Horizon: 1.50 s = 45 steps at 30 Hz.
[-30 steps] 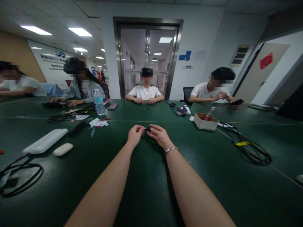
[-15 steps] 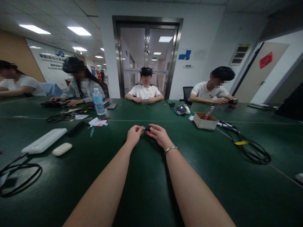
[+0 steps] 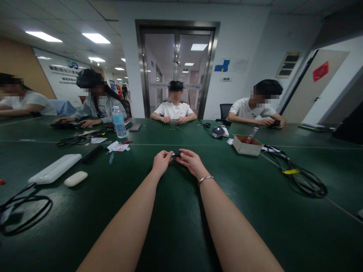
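Note:
A small black object with a silvery end (image 3: 177, 154), shaped like a USB stick, is held between my two hands above the green table (image 3: 176, 211). My left hand (image 3: 161, 162) pinches its silvery end between thumb and fingertips. The fingers of my right hand (image 3: 193, 162) are closed on the black end, with a silver bangle at that wrist. Fingertips cover parts of the object, so I cannot tell its exact kind.
To the left lie a white power bank (image 3: 55, 169), a white oval case (image 3: 76, 179) and a water bottle (image 3: 119, 122). A small open box (image 3: 247, 146) and coiled black cable (image 3: 306, 179) lie to the right. Several people sit across the table.
The whole view has shifted slightly. My hands keep nearly the same grip on the small black object. At the right, a person's hands have turned a dark device.

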Each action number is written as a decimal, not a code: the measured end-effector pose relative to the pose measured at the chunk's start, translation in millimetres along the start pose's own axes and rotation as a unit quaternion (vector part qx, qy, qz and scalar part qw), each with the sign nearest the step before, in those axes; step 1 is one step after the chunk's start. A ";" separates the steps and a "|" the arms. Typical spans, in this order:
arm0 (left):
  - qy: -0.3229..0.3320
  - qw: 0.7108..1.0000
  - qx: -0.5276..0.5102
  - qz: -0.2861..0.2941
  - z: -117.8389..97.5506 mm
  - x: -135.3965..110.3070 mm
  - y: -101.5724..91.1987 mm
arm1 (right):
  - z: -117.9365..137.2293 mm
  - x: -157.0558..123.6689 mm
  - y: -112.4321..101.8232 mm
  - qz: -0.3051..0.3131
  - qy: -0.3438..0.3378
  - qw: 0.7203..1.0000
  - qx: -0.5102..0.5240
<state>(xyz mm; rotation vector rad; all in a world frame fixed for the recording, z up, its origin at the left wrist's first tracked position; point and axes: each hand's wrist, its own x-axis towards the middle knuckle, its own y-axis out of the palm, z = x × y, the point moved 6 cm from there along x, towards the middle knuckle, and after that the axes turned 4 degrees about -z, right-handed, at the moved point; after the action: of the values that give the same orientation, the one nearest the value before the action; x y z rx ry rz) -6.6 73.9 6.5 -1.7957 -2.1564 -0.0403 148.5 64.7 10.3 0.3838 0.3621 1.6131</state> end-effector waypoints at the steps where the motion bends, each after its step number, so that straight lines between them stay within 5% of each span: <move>1: -0.001 1.000 0.004 -0.001 -0.3 -0.1 -0.2 | 0.2 -0.3 0.2 0.001 0.000 1.000 0.001; 36: -0.001 0.991 0.130 0.013 -10.8 -5.5 -5.2 | -2.3 0.8 1.2 0.041 0.010 0.999 -0.005; 45: -0.010 0.998 0.058 0.026 0.1 -0.9 0.4 | 0.6 -0.7 1.4 0.014 0.010 1.000 -0.009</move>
<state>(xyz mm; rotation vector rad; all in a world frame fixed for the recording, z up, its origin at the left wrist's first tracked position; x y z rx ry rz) -6.1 73.2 6.0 -1.7915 -2.0800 0.1149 147.6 63.9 11.4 0.3591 0.3584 1.6474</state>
